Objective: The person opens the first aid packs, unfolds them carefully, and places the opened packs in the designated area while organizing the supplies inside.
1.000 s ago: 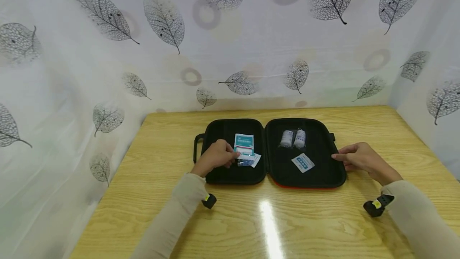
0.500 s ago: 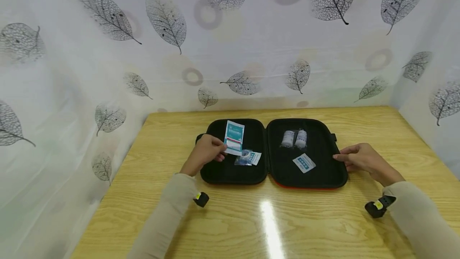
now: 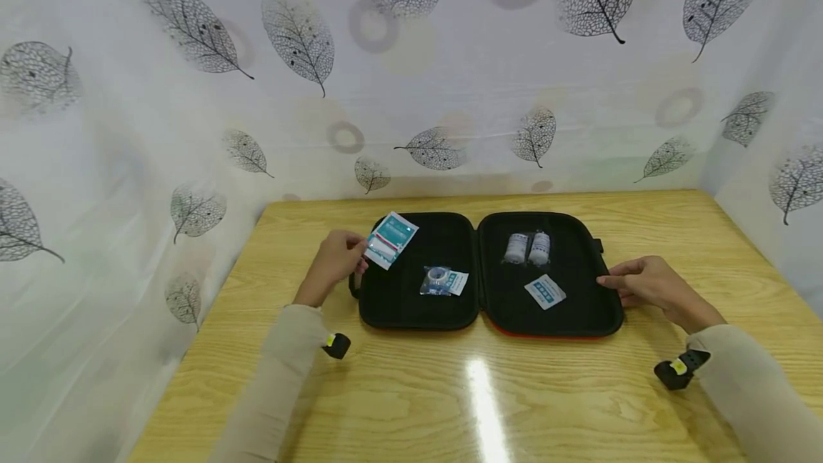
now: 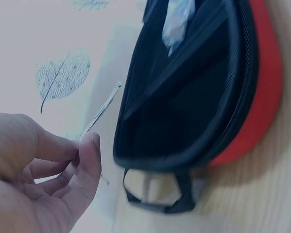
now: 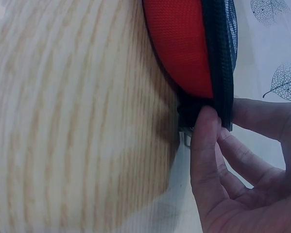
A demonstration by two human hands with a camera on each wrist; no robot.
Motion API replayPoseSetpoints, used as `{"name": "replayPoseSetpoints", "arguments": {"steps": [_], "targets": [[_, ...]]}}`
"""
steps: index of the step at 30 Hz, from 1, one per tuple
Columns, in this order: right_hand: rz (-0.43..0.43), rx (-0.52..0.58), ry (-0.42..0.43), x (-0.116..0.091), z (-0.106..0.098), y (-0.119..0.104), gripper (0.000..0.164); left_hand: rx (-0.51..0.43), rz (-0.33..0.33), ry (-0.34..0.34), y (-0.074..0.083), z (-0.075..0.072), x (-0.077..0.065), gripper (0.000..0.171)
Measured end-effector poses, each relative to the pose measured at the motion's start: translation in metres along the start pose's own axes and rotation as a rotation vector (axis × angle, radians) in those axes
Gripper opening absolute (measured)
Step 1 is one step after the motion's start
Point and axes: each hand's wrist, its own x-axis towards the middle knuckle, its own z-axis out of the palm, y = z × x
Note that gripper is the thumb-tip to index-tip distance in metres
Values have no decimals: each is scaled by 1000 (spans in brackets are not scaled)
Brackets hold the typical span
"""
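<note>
An open zip case (image 3: 418,313), black inside and red outside, lies flat on the table. My left hand (image 3: 336,263) pinches a teal and white sachet (image 3: 391,240) by its lower corner, above the case's left edge; the left wrist view shows that sachet edge-on between thumb and fingers. With thumb and fingers my right hand (image 3: 649,288) grips the rim at the case's right side, red shell (image 5: 181,43) beside it. In the left half sit a clear-wrapped tape roll (image 3: 437,279) and a small white packet (image 3: 457,282). The right half holds two wrapped white rolls (image 3: 529,248) and a blue-and-white packet (image 3: 545,292).
The wooden table (image 3: 411,384) extends around the case. A carry handle (image 4: 160,206) sticks out from the case's left end. A leaf-printed curtain (image 3: 411,91) hangs behind and along both sides.
The left hand has lifted the teal and white sachet out of the left half and carried it leftward, uncovering the tape roll. The right hand keeps its grip on the rim.
</note>
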Motion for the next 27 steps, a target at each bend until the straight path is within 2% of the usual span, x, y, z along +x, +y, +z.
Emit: {"name": "replayPoseSetpoints", "arguments": {"steps": [6,12,16,21,27], "targets": [[6,7,2,0,0,0,71,73,-17,-5,-6,-21,6,31],[5,1,3,0,0,1,73,159,-53,-18,-7,-32,11,33],[-6,0,-1,-1,0,1,76,239,-44,-24,-7,-32,16,33],[-10,5,3,-1,0,2,75,346,-27,-13,-5,-24,25,29],[-20,7,5,-1,1,2,74,493,53,20,2,-13,33,26]]}}
